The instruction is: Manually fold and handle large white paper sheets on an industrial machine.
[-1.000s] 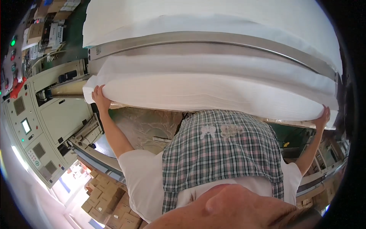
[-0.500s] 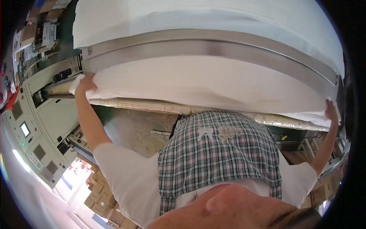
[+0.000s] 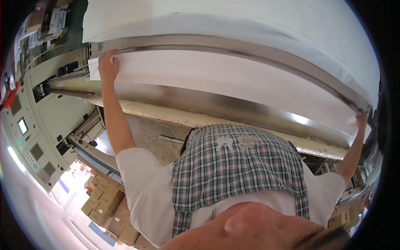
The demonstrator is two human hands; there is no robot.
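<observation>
A wide white sheet [image 3: 233, 77] spans the machine in front of me, along the near side of a long metal bar [image 3: 237, 48]. My left hand [image 3: 109, 66] grips its left end up against the bar, fingers bent over the edge and thumb curled. At the far right, my right hand [image 3: 361, 119] closes on the other end beside the bar's end; its fingertips are partly hidden. Behind the bar lies a thick layered stack of white sheets [image 3: 233, 18].
A shiny metal surface [image 3: 179, 95] and a yellowish wrapped edge bar [image 3: 166, 116] run between the sheet and my checked apron. At left stands a pale control cabinet [image 3: 62, 112] with a lit screen. Cardboard boxes [image 3: 102, 198] are piled at lower left.
Both hands have moved, the left one clearly away from me up to the metal bar. The sheet's near edge has drawn back from the wrapped edge bar, baring the shiny surface.
</observation>
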